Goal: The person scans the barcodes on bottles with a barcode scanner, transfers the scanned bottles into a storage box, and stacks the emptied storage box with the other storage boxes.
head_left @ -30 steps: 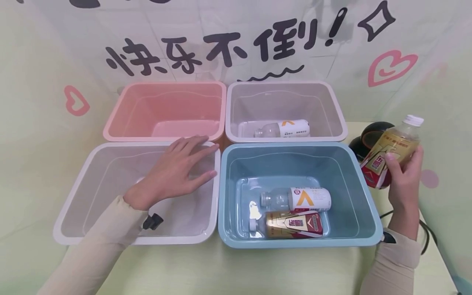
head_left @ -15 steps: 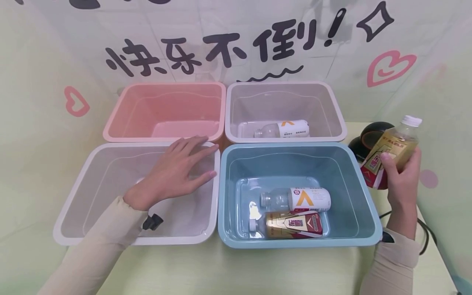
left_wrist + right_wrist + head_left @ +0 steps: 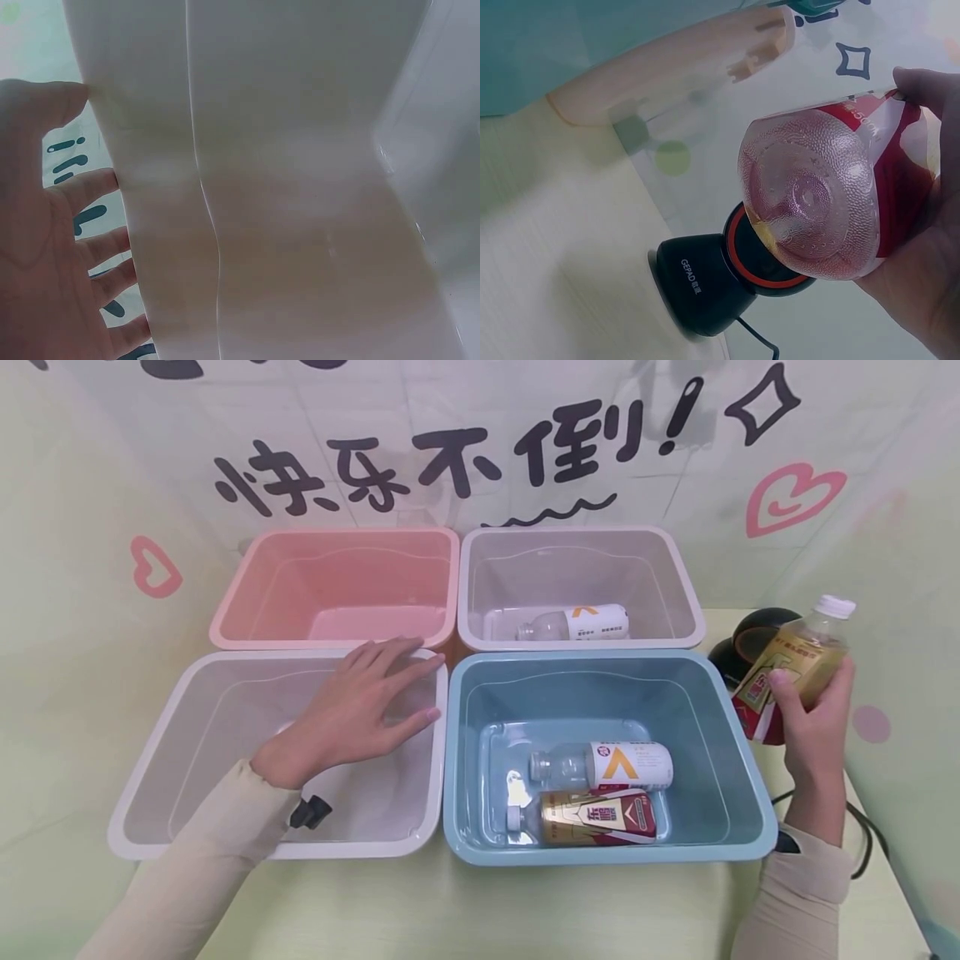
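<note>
My right hand grips a plastic bottle with a gold and red label and a white cap. The bottle leans, cap up and to the right, in front of a black desktop device. In the right wrist view, the clear bottle base faces the camera, near the device's round, orange-ringed head. My left hand reaches over the front left pale grey bin, fingers spread. In the left wrist view, the fingertips touch the bin's edge and hold nothing.
Inside the blue bin lie a white-labelled bottle and a gold-and-red bottle. Another white-labelled bottle lies in the back right greyish bin. The pink bin stands back left. A black cable runs at right.
The bottle in my right hand has turned a little, so its label faces differently, and it has shifted slightly left. My left hand has stayed in place.
</note>
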{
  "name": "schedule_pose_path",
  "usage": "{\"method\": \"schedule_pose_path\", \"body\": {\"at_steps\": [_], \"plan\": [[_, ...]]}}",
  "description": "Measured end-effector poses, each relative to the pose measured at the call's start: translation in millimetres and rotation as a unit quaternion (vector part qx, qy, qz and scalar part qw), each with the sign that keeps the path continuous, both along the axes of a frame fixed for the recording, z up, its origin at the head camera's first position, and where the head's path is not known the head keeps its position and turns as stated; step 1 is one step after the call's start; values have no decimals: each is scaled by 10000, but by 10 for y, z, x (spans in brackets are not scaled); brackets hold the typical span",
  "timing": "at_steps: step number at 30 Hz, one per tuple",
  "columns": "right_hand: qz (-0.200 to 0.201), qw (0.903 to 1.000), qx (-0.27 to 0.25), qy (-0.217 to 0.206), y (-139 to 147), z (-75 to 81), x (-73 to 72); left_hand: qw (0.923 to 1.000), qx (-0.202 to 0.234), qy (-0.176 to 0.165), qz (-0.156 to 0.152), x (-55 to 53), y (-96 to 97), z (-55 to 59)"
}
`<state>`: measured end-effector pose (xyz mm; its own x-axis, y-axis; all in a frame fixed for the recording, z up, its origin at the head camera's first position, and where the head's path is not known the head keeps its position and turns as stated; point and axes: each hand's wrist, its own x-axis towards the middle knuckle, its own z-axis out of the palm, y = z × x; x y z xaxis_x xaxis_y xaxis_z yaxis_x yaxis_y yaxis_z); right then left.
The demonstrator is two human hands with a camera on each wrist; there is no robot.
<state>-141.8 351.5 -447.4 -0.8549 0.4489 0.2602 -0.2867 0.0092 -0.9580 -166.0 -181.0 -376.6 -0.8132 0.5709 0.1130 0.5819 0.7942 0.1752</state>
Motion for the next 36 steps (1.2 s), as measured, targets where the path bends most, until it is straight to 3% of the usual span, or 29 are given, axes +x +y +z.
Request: {"method": "schedule_pose_path", "body": {"at_steps": [18,36], "plan": [[-70,9997,226,66,-40,15,-20,10000,21,28,7,0,-5,1],[-535,9877,1094,-978,22,-108,-51,9999,29,138,-54,-6,-5,-3]]}}
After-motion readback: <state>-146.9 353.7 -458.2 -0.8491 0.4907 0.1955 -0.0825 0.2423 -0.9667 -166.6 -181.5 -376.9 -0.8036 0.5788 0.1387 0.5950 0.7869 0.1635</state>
